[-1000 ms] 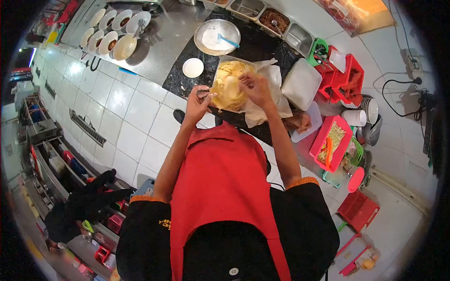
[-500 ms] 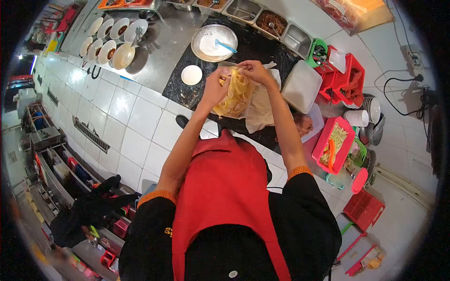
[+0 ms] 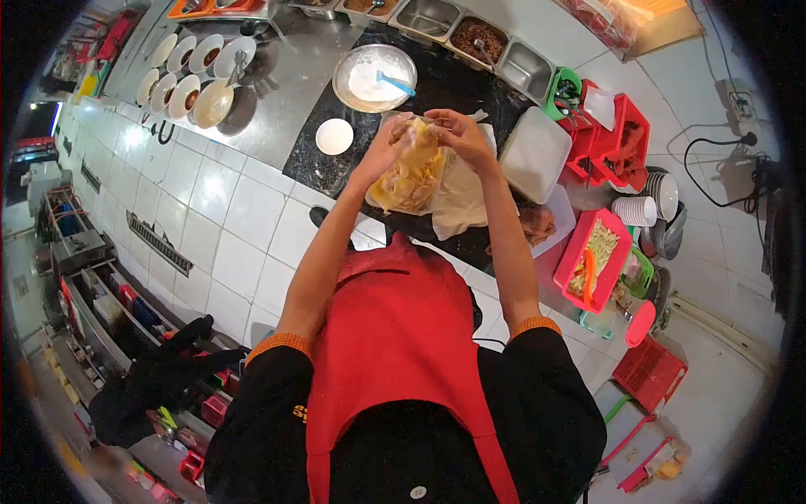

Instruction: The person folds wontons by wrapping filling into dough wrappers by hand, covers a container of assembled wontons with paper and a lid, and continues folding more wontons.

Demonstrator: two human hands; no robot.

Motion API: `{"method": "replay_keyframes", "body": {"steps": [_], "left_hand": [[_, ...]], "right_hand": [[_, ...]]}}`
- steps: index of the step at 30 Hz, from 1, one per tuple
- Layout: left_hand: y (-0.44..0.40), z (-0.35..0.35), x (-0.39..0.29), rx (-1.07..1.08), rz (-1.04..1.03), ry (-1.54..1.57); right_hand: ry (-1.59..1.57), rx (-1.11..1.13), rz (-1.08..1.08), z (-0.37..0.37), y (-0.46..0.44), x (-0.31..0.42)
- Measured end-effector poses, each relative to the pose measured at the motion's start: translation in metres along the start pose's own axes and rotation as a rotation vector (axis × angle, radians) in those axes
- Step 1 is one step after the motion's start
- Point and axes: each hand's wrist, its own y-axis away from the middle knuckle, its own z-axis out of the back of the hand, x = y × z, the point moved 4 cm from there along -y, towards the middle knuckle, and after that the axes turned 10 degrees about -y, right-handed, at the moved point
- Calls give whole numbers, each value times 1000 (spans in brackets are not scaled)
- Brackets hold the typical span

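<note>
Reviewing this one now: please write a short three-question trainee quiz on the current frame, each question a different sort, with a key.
1. Multiple choice: what do the person's left grip and right grip hold?
A) A metal ladle
B) Soft yellow food
C) A green cup

2. True or false: the blue tool has one end in the round tray of white powder.

3. Count: how many bowls stand in the two rows on the metal counter?

Key:
1. B
2. True
3. Eight, four in each row
</note>
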Motion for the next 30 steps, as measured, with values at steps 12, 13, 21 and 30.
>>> {"method": "replay_keyframes", "body": {"steps": [12,13,21,30], "left_hand": [[4,2,17,-43,180,472],[3,3,20,-68,175,462],[8,3,21,-116,197,371],[-14,20,27,-326,69,-287]], "right_hand": [[467,-131,425,-39,43,20],[466,-134,427,-41,45,20],[436,-292,418,-25,39,-4],[309,-352,189,25,-6,-59]]}}
